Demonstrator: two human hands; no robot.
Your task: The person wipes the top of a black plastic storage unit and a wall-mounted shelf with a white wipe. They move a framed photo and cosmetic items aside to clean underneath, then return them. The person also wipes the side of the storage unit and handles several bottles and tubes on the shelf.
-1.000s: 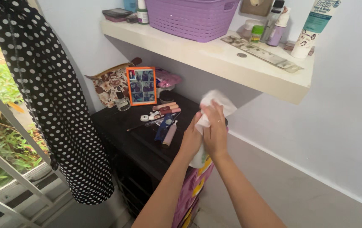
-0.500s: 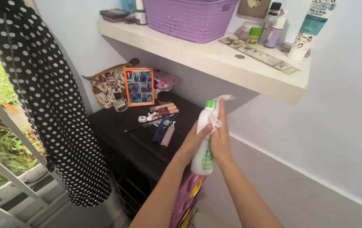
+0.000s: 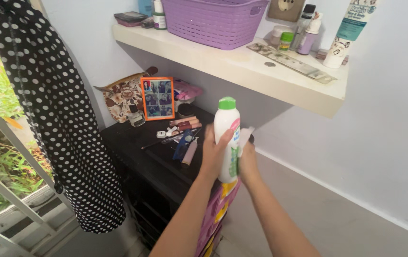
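My left hand [image 3: 213, 151] grips a white bottle with a green cap [image 3: 226, 124], held upright above the right end of a black dresser top [image 3: 137, 143]. My right hand [image 3: 247, 161] is just behind the bottle, pinching a white tissue [image 3: 245, 135] against the bottle's right side. Most of the tissue is hidden by the bottle and my fingers.
Lip tubes, a blue tube [image 3: 183, 143], an orange photo frame [image 3: 157, 98] and a floral pouch [image 3: 124, 96] lie on the dresser. Above, a white shelf [image 3: 242, 66] carries a purple basket [image 3: 213, 19] and bottles. A polka-dot garment [image 3: 51, 109] hangs left by a window.
The tissue covered the bottle's top a second ago. It has slid down the right side, and the bottle rose so its green cap and body now show.
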